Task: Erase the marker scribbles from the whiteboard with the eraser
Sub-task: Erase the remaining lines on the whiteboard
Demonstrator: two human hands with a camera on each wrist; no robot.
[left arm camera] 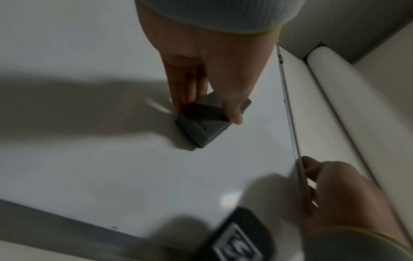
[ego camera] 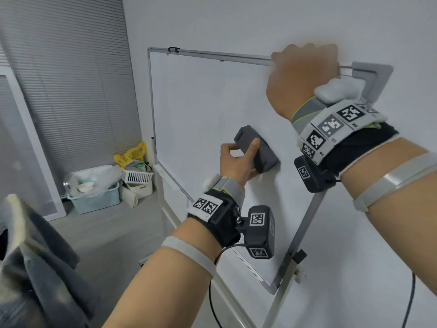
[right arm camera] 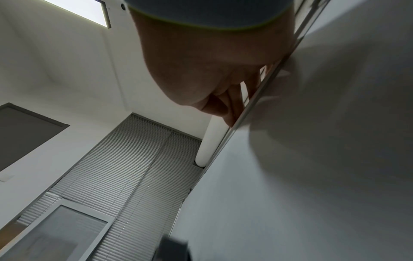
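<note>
My right hand grips the whiteboard top edge.
My left hand clasps the eraser flat against the board, bare surface lying leftward.

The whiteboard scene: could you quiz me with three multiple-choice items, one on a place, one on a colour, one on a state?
1. Where does the right hand grip?
A. the whiteboard's top edge
B. the stand's foot
C. the blue bin

2. What colour is the eraser?
A. yellow
B. dark grey
C. red

3. How is the eraser placed?
A. lying on the floor
B. held clear of the board
C. pressed flat against the whiteboard by the left hand

Answers: 1 A, its fingers curl over the top frame; 2 B, the block looks dark grey in both views; 3 C, the left wrist view shows its face on the surface.
</note>
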